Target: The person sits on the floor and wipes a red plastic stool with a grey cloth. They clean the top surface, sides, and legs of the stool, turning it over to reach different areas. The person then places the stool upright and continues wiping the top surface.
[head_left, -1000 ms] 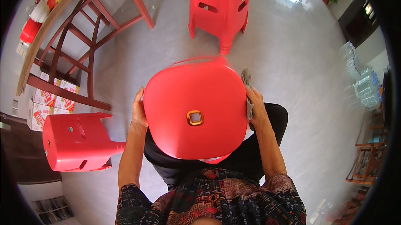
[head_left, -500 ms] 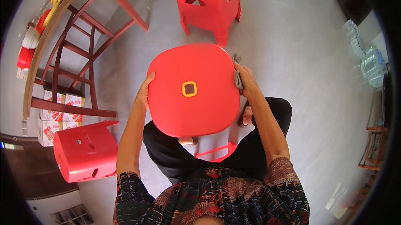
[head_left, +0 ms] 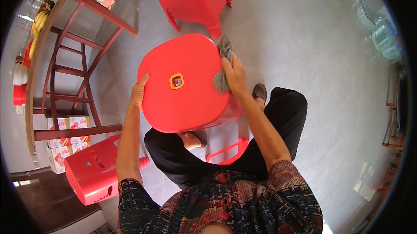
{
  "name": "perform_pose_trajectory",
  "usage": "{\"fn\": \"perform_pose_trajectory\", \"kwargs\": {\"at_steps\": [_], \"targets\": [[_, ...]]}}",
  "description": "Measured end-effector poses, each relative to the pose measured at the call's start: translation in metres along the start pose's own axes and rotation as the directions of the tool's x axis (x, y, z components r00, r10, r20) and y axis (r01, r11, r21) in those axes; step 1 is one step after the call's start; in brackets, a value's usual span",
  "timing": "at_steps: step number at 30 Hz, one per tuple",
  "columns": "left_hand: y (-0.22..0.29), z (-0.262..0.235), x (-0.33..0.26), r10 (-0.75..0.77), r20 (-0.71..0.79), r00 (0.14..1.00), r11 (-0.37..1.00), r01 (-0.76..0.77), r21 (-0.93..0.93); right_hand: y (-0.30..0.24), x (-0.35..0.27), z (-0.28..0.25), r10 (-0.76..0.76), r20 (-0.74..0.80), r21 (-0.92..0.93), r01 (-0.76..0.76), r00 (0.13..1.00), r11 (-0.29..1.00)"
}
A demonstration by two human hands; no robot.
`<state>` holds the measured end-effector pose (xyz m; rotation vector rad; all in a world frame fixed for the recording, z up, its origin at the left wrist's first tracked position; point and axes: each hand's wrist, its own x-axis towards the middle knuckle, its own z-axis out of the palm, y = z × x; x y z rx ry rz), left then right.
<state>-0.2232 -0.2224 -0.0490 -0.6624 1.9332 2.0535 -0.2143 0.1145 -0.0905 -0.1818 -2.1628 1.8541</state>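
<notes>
A red plastic stool (head_left: pixel 186 103) is between my hands, its rounded seat facing up, with a yellow-rimmed square hole in the middle. My left hand (head_left: pixel 139 90) grips the seat's left edge, thumb on top and the other fingers hidden beneath. On the right edge my right hand (head_left: pixel 235 75) presses a grey cloth (head_left: pixel 222 82) against the seat; part of the cloth sticks out past the fingers at the far side. The stool's legs are mostly hidden under the seat.
Another red stool (head_left: pixel 191 4) stands just beyond. A third red stool (head_left: pixel 93 171) lies tipped at the left, beside stacked cartons (head_left: pixel 58 158). A wooden table (head_left: pixel 29 99) with bananas (head_left: pixel 40 19) on it and a dark red chair (head_left: pixel 71 70) are farther left. Bottle packs (head_left: pixel 384 38) sit far right.
The held stool has shifted left and tilted, showing more of its right side. My right hand and the cloth have come from the side edge onto the top of the seat.
</notes>
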Motion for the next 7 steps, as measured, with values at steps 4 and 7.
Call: {"fn": "perform_pose_trajectory", "kwargs": {"at_steps": [4, 7], "targets": [[-0.006, 0.006, -0.019, 0.61, -0.131, 0.781, 0.368, -0.133, 0.92, -0.052, -0.061, -0.003, -0.21, -0.13, -0.292, 0.165, 0.969, 0.942], [-0.007, 0.057, -0.056, 0.74, 0.209, 0.64, 0.028, -0.339, 0.94, -0.048, -0.096, -0.004, -0.393, -0.192, -0.383, 0.3, 0.899, 0.873]]}}
